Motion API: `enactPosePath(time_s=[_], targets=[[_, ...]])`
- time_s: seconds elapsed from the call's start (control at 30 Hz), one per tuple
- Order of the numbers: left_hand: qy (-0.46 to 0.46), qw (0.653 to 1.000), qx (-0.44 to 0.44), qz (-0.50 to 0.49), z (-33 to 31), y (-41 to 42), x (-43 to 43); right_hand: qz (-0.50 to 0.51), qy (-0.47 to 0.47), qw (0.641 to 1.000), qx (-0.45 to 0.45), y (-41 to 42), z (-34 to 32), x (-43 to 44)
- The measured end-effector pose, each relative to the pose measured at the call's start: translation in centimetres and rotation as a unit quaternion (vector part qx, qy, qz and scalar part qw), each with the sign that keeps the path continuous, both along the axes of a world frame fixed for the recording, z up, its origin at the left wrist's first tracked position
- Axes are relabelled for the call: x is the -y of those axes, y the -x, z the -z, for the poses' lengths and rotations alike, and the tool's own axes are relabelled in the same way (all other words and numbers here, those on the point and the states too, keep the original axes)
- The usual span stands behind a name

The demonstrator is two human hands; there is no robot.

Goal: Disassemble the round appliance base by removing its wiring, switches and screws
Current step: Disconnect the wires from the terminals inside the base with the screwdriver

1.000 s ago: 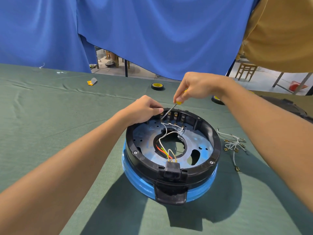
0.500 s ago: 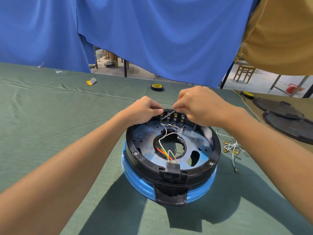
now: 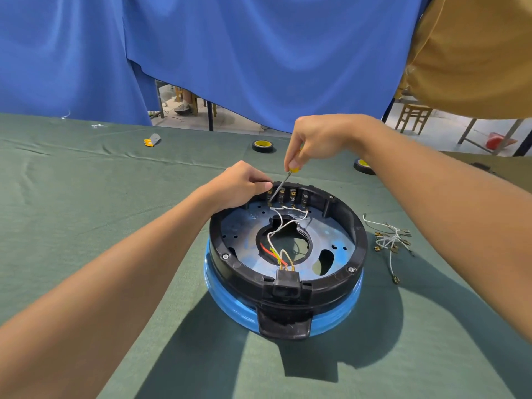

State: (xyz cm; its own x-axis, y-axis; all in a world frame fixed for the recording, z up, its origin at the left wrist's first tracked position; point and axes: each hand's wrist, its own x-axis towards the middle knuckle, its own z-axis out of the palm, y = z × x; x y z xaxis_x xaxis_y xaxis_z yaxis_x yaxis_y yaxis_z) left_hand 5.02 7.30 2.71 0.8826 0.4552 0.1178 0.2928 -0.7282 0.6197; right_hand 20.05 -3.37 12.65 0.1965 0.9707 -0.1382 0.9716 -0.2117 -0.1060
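The screwdriver (image 3: 280,187) leans, so its tip could skid off the terminal row (image 3: 288,195) below the right hand (image 3: 319,142) and jab the left hand (image 3: 239,184) beside it. The right hand, raised, pinches the yellow handle. The left hand curls over the far rim of the round base (image 3: 358,240), which sits beneath both on the tabletop (image 3: 86,226).

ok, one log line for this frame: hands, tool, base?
right hand: grips screwdriver, tip at far-rim terminals | left hand: curled at rim beside terminals, hold unclear | base: white wires attached | loose wire bundle: on cloth

Workshop: cloth-covered bench (image 3: 86,226), tape roll (image 3: 262,146)
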Motion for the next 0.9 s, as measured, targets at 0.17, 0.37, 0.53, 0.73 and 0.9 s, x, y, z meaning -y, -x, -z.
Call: enactPosePath(time_s=[0.17,0.37,0.53,0.73,0.9], targets=[[0.003,1.0,0.004,0.004,0.0,0.1,0.0,0.011,-0.057,0.998,0.001,0.6,0.9,1.5],[0.001,1.0,0.003,0.01,0.0,0.1,0.0,-0.019,-0.17,0.982,0.079,1.8,4.0,5.2],[0.001,1.0,0.003,0.007,0.0,0.1,0.1,-0.001,-0.173,0.982,0.069,1.5,5.0,5.5],[0.002,1.0,0.002,-0.002,0.0,0.2,0.2,0.023,-0.089,0.994,-0.06,-0.1,3.3,3.1],[0.008,1.0,0.005,-0.001,0.0,0.2,0.3,0.013,-0.081,0.995,-0.055,-0.2,3.6,2.4]])
